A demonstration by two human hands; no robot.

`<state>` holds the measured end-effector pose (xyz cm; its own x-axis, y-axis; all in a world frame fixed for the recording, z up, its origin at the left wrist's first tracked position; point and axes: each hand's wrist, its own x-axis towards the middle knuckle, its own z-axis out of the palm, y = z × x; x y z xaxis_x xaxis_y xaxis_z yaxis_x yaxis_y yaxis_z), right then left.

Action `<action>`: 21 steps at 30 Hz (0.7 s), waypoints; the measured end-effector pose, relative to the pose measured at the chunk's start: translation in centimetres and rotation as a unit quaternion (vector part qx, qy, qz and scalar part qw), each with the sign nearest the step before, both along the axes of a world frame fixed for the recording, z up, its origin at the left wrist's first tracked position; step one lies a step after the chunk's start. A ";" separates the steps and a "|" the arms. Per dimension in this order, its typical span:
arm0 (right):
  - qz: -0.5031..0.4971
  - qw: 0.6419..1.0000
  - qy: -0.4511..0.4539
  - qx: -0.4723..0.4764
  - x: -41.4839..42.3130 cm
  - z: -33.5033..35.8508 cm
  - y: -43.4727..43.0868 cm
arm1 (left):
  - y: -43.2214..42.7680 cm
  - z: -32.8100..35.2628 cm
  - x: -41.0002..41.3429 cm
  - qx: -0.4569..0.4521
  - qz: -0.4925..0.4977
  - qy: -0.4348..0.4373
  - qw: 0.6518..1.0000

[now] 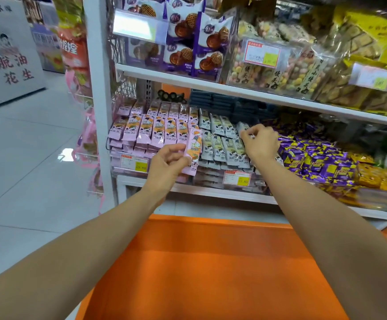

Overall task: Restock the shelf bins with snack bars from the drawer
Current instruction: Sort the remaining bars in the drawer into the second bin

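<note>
Hands apart at shelf bins.
Left hand [168, 162] pinches a pink bar [193, 148] upright at the pink bin's [118, 163] right edge; right hand [260, 142] pinches a grey bar [242, 126] right of that bin.

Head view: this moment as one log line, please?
left hand: holds pink-wrapped snack bar | right hand: pinches grey-wrapped snack bar

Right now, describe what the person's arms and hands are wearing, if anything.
Both the left hand and right hand are bare: no gloves, and no rings show. The left forearm and right forearm are uncovered as far as the frame's lower edge, with no sleeve, watch or bracelet in view.
</note>
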<state>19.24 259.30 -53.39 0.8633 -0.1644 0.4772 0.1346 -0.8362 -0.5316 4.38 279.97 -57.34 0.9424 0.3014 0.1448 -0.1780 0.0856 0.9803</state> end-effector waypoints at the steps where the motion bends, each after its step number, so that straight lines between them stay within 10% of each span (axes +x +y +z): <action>1: 0.006 1.000 -0.003 -0.013 -0.2 0.0 -0.1 | 0.0 0.0 0.0 -0.001 0.003 0.000 1.000; 21: 0.426 0.905 -0.008 -0.004 -7.4 1.4 15.7 | 10.8 2.5 -2.4 -0.023 0.156 -0.002 0.987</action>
